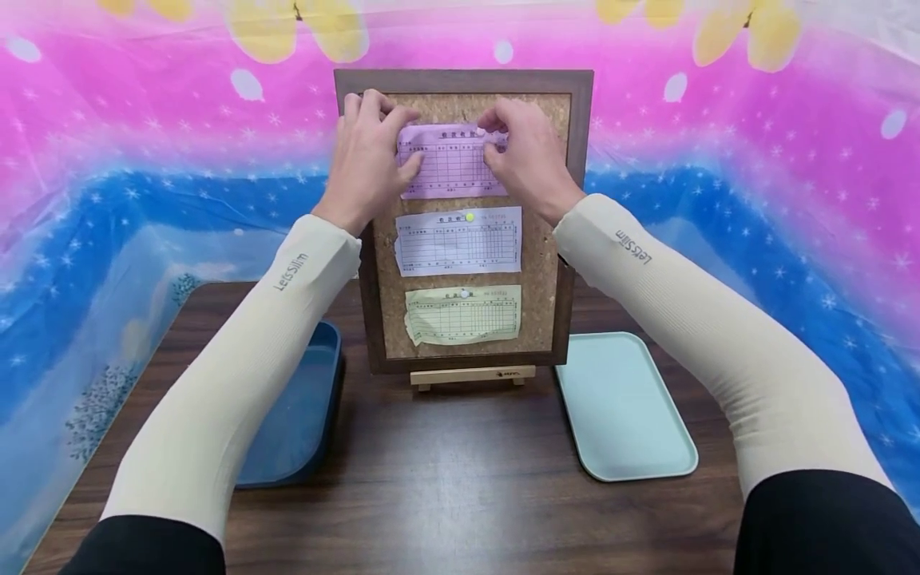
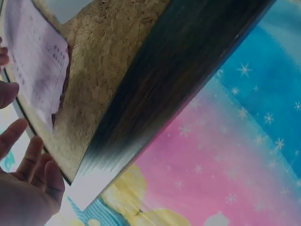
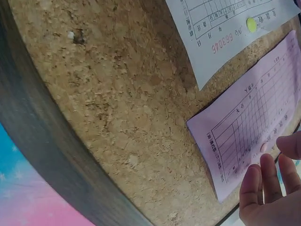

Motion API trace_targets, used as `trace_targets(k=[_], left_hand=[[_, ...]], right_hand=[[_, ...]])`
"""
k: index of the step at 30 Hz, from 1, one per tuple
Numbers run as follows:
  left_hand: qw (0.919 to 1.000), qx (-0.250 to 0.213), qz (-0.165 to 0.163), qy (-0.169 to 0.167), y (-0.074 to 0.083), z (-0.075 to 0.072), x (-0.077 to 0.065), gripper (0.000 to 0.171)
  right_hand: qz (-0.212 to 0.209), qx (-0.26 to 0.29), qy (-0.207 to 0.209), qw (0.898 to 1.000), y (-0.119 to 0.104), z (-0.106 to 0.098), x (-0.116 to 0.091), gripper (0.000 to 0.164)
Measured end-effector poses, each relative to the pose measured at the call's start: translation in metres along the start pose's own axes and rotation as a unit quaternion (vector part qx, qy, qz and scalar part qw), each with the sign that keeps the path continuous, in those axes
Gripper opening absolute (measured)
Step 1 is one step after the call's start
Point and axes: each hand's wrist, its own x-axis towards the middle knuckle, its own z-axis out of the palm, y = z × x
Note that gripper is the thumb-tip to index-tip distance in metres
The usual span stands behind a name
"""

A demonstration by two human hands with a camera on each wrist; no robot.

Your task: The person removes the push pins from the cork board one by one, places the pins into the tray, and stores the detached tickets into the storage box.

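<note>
A purple form (image 1: 453, 164) lies against the upper cork board (image 1: 539, 239), with a pink push pin (image 3: 264, 147) near its top edge. My right hand (image 1: 528, 152) is at the form's upper right, its bent fingertips right by the pin and its thumb apart from them. At the upper left corner, my left hand (image 1: 366, 152) has its index finger along the top edge and its thumb over the form. In the left wrist view its fingers (image 2: 32, 155) look loose and spread. Below hang a white form (image 1: 460, 243) with a yellow pin and a yellowish form (image 1: 463, 315) with a pale pin.
The dark-framed board leans on a wooden easel (image 1: 473, 375) on the brown table (image 1: 460, 495). A blue tray (image 1: 295, 423) stands to the left, partly behind my left sleeve. A pale green tray (image 1: 625, 407) lies to the right. A patterned cloth (image 1: 719, 136) hangs behind.
</note>
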Motion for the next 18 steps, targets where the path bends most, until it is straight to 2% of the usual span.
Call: trace_targets(k=[9,13,18], left_hand=[[0.9991,0.022,-0.031,0.017,0.007,0.014,0.009,0.037],[0.999,0.022,-0.029,0.024,0.009,0.015,0.011,0.031],[0.9992,0.023,-0.032,0.012,0.011,0.012,0.013,0.026]], right_hand=[[0.037,-0.019,0.002,0.999,-0.007,0.005,0.009,0.019],[0.048,-0.021,0.002,0.999,-0.009,0.005,0.012,0.018],[0.071,-0.018,-0.006,0.997,-0.01,0.004,0.016,0.018]])
